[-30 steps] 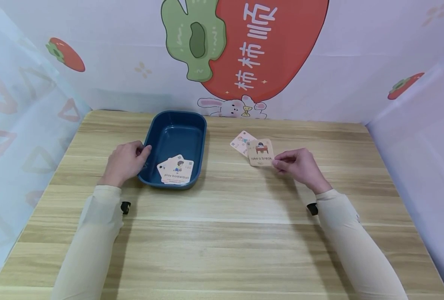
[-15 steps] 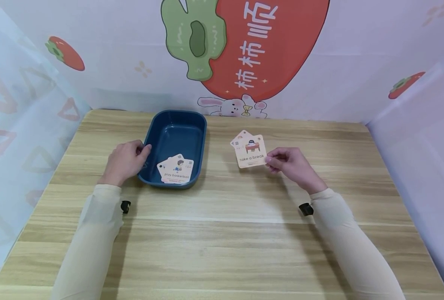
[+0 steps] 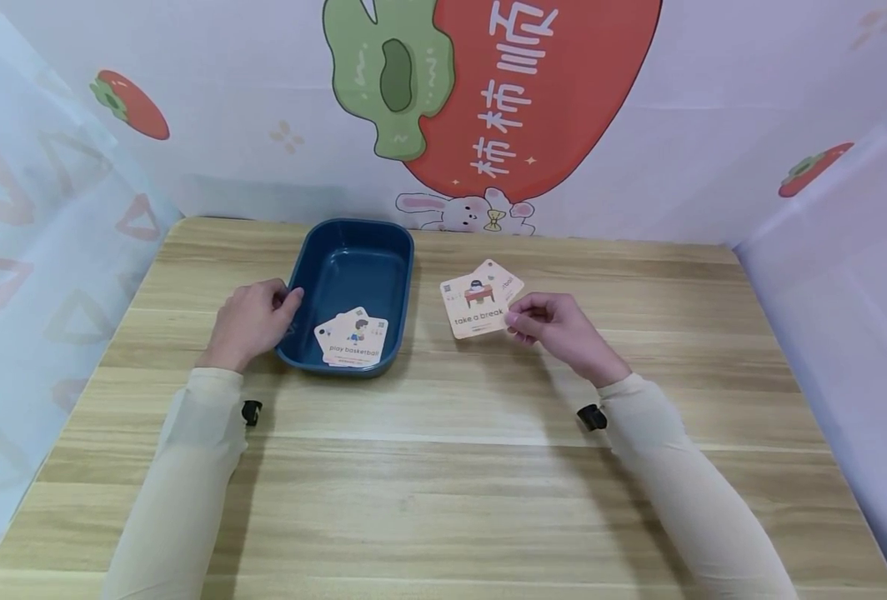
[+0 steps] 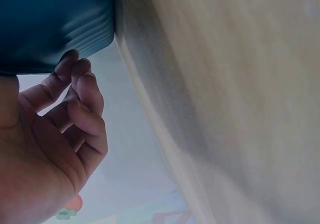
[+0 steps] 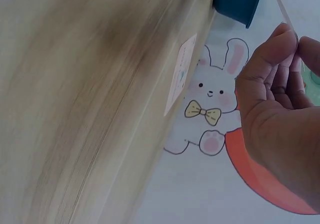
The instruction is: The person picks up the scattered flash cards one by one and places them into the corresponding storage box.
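Note:
My right hand [image 3: 559, 329] pinches a square "take a break" card [image 3: 477, 302] by its lower right corner, raised above the table. Partly covered by it in the head view, a second card [image 3: 505, 277] lies on the wood; the right wrist view shows that card [image 5: 180, 76] flat on the table. At the left, my left hand [image 3: 252, 323] grips the left rim of a dark blue tray [image 3: 408, 275], thumb over the edge and curled fingers [image 4: 90, 93] at the outer wall. Several overlapping cards [image 3: 355, 340], "play basketball" on top, lie in the tray's near end.
The wooden table [image 3: 428, 492] runs back to a white printed cloth [image 3: 248, 125] with a persimmon and a rabbit on it. More cloth hangs at the left and right sides. A black wrist device [image 3: 592, 417] sits under the right sleeve.
My right hand has carried the "take a break" card leftward, across the card on the table and nearer the tray. My left hand and the tray have stayed in place.

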The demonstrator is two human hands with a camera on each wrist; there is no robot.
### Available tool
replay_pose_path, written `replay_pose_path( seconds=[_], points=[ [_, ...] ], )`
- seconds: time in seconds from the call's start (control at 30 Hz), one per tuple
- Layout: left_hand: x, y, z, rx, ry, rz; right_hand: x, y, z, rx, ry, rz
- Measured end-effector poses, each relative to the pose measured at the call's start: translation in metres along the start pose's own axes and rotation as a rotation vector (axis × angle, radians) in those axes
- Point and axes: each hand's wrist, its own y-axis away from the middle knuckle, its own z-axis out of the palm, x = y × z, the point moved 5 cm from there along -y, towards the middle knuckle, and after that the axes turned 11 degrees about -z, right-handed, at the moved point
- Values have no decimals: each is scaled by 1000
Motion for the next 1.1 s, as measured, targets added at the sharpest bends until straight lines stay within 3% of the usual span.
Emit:
replay_pose_path(
  seconds=[0.77, 1.1],
  points=[
    [0, 0, 0, -27, -3, -28, -20, -11, 39, -72, -200, -7],
    [-2, 0, 2, -28, -4, -22, -16, -18, 63, -109, -242, 78]
  ],
)
